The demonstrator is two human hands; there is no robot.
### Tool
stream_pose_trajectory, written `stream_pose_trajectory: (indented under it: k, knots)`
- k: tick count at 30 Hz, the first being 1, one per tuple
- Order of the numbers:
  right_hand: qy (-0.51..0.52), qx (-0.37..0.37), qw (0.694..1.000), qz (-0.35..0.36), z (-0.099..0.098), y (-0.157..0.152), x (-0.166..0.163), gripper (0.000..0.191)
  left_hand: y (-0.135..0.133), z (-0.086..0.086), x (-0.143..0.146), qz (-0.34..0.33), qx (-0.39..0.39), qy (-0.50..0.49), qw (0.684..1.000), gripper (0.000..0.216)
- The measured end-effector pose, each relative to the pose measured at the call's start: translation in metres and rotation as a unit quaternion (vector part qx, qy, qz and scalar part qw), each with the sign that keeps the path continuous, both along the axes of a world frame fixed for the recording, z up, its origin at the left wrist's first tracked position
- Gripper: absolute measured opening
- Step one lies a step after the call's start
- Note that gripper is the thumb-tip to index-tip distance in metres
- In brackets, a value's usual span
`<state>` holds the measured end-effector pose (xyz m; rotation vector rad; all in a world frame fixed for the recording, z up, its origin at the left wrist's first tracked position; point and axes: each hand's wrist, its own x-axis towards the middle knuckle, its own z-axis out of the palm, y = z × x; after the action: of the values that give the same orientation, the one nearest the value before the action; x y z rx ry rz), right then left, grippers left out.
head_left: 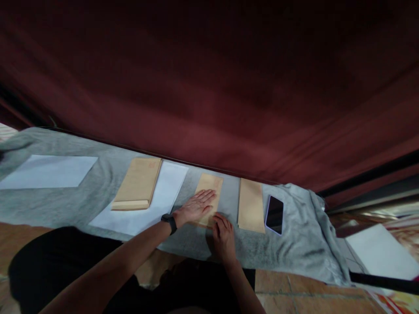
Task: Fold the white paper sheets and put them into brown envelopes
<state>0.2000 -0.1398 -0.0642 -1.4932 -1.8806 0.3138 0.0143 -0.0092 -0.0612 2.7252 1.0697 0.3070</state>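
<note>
Open-palmed left hand point(196, 206) presses the small envelope point(211, 183), right hand point(223, 233) at its corner, grip unclear; phone point(275, 214) lies nearby.

Envelope point(211, 185) partly under left hand point(196, 207)

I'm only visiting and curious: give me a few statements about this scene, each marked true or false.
1. The left hand lies flat on the middle brown envelope. True.
2. The phone lies on white paper. False: it lies on the grey cloth, beside another brown envelope.
3. The right wrist wears a black band. False: the black wristband is on the left wrist.
4. The right hand touches the middle brown envelope's near end. True.
</note>
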Motion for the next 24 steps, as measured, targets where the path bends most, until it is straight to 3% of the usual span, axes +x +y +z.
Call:
stream_pose_trajectory:
  k: [6, 10, 14, 19, 24]
  knots:
    - [-0.055, -0.002, 0.997, 0.057, -0.004, 0.061, -0.002, 0.046, -0.036, 0.004, -0.013, -0.039, 0.016, -0.039, 0.998, 0.056]
    - [-0.156, 0.007, 0.987, 0.04, -0.007, 0.115, -0.011, 0.049, -0.056, 0.011, -0.021, -0.042, 0.0, -0.048, 0.998, 0.058]
    - [-0.175, 0.01, 0.985, 0.008, -0.011, 0.149, -0.012, 0.053, -0.071, 0.017, -0.029, -0.039, -0.028, -0.041, 0.998, 0.065]
    - [-0.156, 0.031, 0.987, -0.019, -0.015, 0.16, -0.011, 0.054, -0.079, 0.022, -0.031, -0.014, -0.042, -0.054, 0.998, 0.054]
    - [-0.179, 0.016, 0.984, 0.011, -0.013, 0.146, -0.008, 0.055, -0.079, 0.022, -0.03, 0.011, -0.032, -0.085, 0.996, 0.044]
